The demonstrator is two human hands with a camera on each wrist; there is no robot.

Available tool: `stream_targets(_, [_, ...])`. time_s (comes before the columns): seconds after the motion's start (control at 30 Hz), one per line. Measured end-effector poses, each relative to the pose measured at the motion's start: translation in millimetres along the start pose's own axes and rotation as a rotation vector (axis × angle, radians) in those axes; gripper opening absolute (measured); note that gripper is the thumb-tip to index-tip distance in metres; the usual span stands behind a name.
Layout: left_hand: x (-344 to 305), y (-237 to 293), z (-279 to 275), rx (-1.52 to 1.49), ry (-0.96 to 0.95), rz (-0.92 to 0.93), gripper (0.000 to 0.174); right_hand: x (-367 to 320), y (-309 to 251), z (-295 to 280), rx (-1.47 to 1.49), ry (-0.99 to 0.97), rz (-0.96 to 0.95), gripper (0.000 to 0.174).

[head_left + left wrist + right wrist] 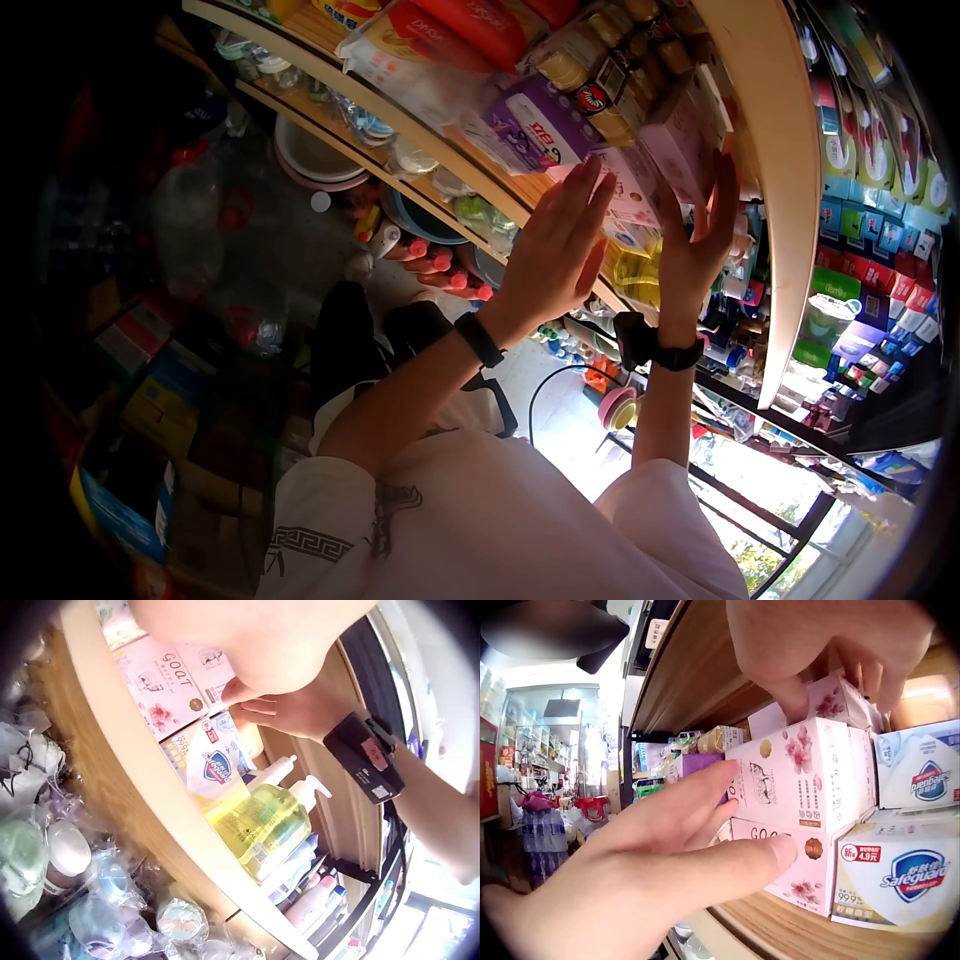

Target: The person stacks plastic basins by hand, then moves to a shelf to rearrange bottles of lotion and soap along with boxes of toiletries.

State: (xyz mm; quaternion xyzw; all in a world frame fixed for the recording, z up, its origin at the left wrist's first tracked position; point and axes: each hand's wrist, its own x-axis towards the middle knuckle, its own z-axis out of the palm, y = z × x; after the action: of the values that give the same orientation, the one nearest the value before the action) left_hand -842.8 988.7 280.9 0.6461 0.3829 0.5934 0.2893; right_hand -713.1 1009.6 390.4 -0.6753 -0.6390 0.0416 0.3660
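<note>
Pink soap boxes marked GOAT are stacked on a wooden shelf [810, 919]. In the right wrist view, my left hand [560, 245] lies along the front of the stack, fingers nearly straight. Its thumb touches the lower pink soap box [810, 881], just under the upper pink soap box [799, 772]. From above, my right hand [700, 245] reaches behind the upper box. Its thumb and fingers straddle another pink soap box [840, 705], partly hidden by the hand. White Safeguard soap boxes [907, 874] stand right beside the stack.
A purple box [540, 125] sits farther along the shelf. Beyond the Safeguard boxes is a yellow pump bottle [274, 825]. The shelf's pale front edge [142, 772] runs below the goods, with wrapped cups [105, 922] on a lower level.
</note>
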Motion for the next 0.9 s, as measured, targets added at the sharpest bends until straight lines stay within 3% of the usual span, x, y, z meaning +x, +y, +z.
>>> stream_targets(0.13, [-4,-6,-1,0.063,-0.039,-0.02,0.086,-16,-7,-2,-0.279,0.104,-0.135,0.058])
stream_targets(0.2, [-7,-13,-1,0.089,-0.059,-0.018,0.086,-23,-3,1,-0.473,0.183,-0.469,0.044])
stream_targets(0.23, [-10,-17,0,0.114,-0.076,-0.015,0.086,-20,1,3,-0.343,0.114,-0.586,0.031])
stream_targets(0.33, [-19,-28,3,0.144,-0.061,0.002,0.085,-25,15,10,-0.392,0.102,-0.528,0.025])
stream_targets(0.67, [-41,-25,-19,0.078,-0.087,-0.054,0.078,-17,11,10,-0.363,0.055,-0.48,0.027])
stream_targets(0.77, [-51,-22,-33,0.081,-0.078,-0.051,0.068,-16,0,11,-0.363,0.061,-0.442,0.029])
stream_targets(0.9, [-66,-11,-43,0.05,-0.202,-0.092,0.059,-25,-10,14,-0.351,0.044,-0.416,0.031])
